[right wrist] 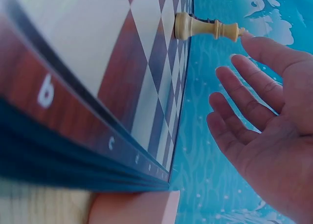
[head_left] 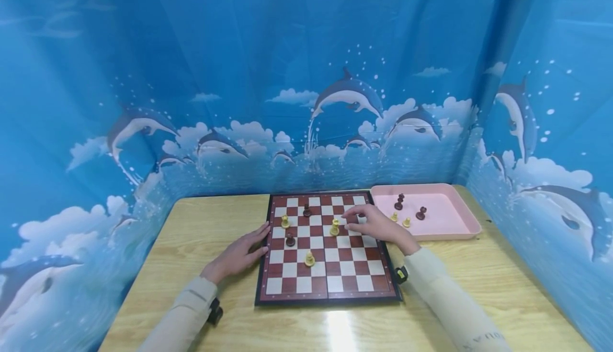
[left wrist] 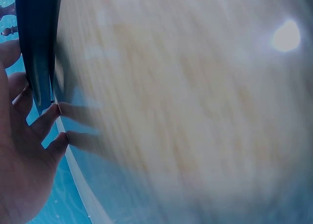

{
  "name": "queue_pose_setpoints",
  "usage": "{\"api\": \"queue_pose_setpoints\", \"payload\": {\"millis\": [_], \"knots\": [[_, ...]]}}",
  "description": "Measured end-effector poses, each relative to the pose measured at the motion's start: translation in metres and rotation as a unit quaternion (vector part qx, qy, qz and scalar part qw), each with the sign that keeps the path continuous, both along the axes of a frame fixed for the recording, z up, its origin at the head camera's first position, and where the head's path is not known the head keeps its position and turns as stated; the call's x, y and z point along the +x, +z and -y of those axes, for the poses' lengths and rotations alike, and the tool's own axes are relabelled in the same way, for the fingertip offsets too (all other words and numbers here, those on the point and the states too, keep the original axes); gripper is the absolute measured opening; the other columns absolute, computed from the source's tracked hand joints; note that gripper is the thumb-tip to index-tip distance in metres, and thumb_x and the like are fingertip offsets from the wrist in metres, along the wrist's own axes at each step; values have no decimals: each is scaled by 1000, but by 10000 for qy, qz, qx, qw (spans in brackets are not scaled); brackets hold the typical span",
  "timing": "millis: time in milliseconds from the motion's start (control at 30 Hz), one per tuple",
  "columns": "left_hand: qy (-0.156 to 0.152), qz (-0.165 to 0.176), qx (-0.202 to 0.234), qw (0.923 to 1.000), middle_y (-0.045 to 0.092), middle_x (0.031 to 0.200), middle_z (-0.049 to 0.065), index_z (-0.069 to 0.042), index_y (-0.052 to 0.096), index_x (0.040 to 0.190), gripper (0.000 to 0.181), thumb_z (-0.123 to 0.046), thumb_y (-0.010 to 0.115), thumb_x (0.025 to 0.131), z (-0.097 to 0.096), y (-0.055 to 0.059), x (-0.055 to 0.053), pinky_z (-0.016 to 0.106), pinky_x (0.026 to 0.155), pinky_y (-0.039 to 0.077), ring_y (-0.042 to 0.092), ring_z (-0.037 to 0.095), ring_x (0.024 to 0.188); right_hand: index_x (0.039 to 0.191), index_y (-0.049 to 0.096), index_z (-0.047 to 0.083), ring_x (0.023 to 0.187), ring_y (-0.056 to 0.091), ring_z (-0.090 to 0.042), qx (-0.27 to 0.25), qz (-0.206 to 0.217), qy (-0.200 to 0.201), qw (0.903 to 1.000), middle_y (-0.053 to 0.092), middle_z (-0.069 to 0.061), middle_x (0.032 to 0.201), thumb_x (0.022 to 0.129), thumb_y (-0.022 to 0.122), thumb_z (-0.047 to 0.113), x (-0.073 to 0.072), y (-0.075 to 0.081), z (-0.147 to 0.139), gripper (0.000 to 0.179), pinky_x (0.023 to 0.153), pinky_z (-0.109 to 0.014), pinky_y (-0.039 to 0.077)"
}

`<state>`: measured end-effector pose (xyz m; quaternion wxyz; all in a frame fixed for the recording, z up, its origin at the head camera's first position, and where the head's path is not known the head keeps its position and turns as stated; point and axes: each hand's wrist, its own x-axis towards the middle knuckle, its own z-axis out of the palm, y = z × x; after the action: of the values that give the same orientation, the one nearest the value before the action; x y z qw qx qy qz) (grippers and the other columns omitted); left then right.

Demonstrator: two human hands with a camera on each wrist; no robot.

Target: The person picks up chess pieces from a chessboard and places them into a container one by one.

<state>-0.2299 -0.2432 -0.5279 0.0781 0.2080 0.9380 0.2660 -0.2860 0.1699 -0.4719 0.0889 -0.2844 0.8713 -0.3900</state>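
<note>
A red-and-white checkered chessboard point(head_left: 342, 285) with a dark edge lies on the table. My left hand point(head_left: 239, 253) rests at the board's left edge, its fingers extended; the left wrist view shows the fingertips against the dark side of the board. Over the right half, my right hand point(head_left: 375, 224) is held loosely beside a tall gold chess piece point(head_left: 334, 228) with a crown-like head. In the right wrist view the fingers are spread, nothing is gripped, and one fingertip overlaps the tip of the gold piece point(right wrist: 205, 28), which stands upright on its square.
Left of the tall piece stand two gold pieces, one point(head_left: 285, 221) farther back and one point(head_left: 309, 259) nearer, and two dark pieces, a back one point(head_left: 307, 211) and a middle one point(head_left: 290, 240). A pink tray point(head_left: 450, 231) at the back right holds several pieces. Blue dolphin-print curtains point(head_left: 306, 75) enclose the table.
</note>
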Motion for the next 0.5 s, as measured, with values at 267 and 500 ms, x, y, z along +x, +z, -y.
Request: {"api": "queue_pose_setpoints", "payload": {"millis": [267, 500], "knots": [[30, 10, 11, 10000, 18, 170, -2, -21, 28, 161, 66, -51, 48, 105, -1, 1, 0, 55, 124, 27, 28, 33, 153, 124, 72, 13, 112, 68, -26, -8, 367, 17, 9993, 71, -6, 122, 98, 70, 24, -4, -5, 11, 28, 96, -45, 58], [59, 34, 11, 10000, 18, 170, -1, -21, 28, 161, 66, -51, 47, 105, -1, 1, 1, 55, 124, 26, 27, 34, 153, 122, 72, 7, 110, 67, -28, -178, 350, 231, 9990, 72, -8, 118, 98, 69, 19, -7, -9, 16, 27, 97, -47, 56]]}}
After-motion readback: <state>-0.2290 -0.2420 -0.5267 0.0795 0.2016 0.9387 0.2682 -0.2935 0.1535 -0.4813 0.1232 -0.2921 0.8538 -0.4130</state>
